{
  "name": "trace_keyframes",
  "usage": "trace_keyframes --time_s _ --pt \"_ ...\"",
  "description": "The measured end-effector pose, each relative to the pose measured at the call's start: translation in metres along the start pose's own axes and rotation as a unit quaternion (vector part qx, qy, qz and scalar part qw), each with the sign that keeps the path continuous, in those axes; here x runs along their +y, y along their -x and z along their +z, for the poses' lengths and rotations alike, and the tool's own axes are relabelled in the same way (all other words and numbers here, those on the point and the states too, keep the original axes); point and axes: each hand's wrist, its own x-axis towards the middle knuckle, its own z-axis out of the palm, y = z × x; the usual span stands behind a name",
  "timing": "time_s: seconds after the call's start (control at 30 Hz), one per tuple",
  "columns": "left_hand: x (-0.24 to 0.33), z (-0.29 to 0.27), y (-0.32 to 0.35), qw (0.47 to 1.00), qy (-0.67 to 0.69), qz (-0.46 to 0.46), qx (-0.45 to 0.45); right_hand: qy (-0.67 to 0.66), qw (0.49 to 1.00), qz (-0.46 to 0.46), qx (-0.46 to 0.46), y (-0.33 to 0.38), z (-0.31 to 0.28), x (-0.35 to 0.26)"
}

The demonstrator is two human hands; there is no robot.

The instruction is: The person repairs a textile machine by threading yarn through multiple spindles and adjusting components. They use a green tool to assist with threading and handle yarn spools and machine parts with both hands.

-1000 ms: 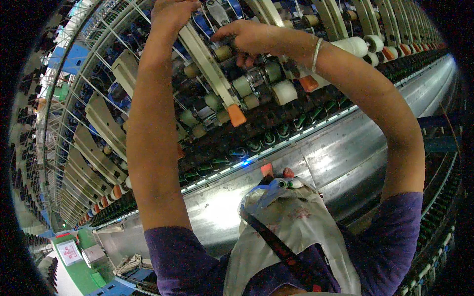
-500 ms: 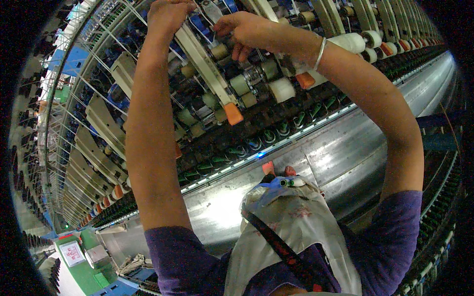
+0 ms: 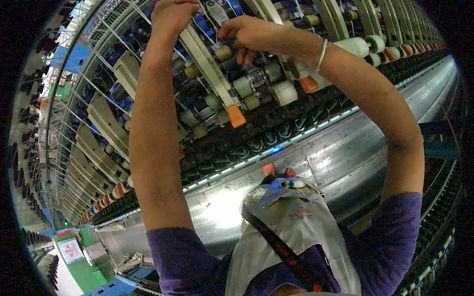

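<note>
Both my arms reach up into a spinning frame. My left hand (image 3: 173, 16) is at the top edge of the view, beside the upper end of a beige pressure arm (image 3: 210, 66) with an orange tip. Its fingers are bent together and partly cut off; what they hold is hidden. To the right of that arm, my right hand (image 3: 249, 37) has thumb and forefinger drawn together near a grey metal piece (image 3: 216, 12), the other fingers curled down. Any thread between them is too fine to see. Below it lie a tan roller (image 3: 223, 53) and greenish rollers (image 3: 242, 86).
A white roller (image 3: 285, 92) and another orange-tipped arm (image 3: 308, 84) lie to the right. Below the rollers runs a row of spindles (image 3: 270, 138) behind a metal rail. Thin rods (image 3: 81, 74) slant across the left. My apron (image 3: 281, 217) carries bobbins (image 3: 295, 183) at its front.
The whole view has shifted slightly, so the machine and my hands appear a little lower and to the right. Both hands keep nearly the same place and pose on the machine.
</note>
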Motion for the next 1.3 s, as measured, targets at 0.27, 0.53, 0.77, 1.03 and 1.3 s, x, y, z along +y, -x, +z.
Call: trace_keyframes --time_s 0.27,0.53,0.77,1.03,1.3 --pt "-0.002 0.003 -0.002 0.997 0.023 -0.043 0.051 0.020 0.998 0.018 -0.055 0.000 -0.001 -0.003" --pt "-0.010 0.003 -0.004 0.997 0.030 -0.001 0.075 0.039 0.998 0.025 -0.040 -0.002 0.003 -0.005" --pt "-0.002 0.005 0.011 0.987 0.013 0.073 0.146 0.106 0.993 0.003 -0.055 -0.002 0.004 -0.004" --pt "-0.017 0.012 0.007 0.842 -0.199 0.294 0.406 0.031 0.999 -0.036 0.011 -0.008 0.001 0.001" --pt "-0.009 -0.011 0.044 0.803 -0.280 0.302 0.431 0.003 1.000 -0.020 0.023 -0.006 0.000 0.002"
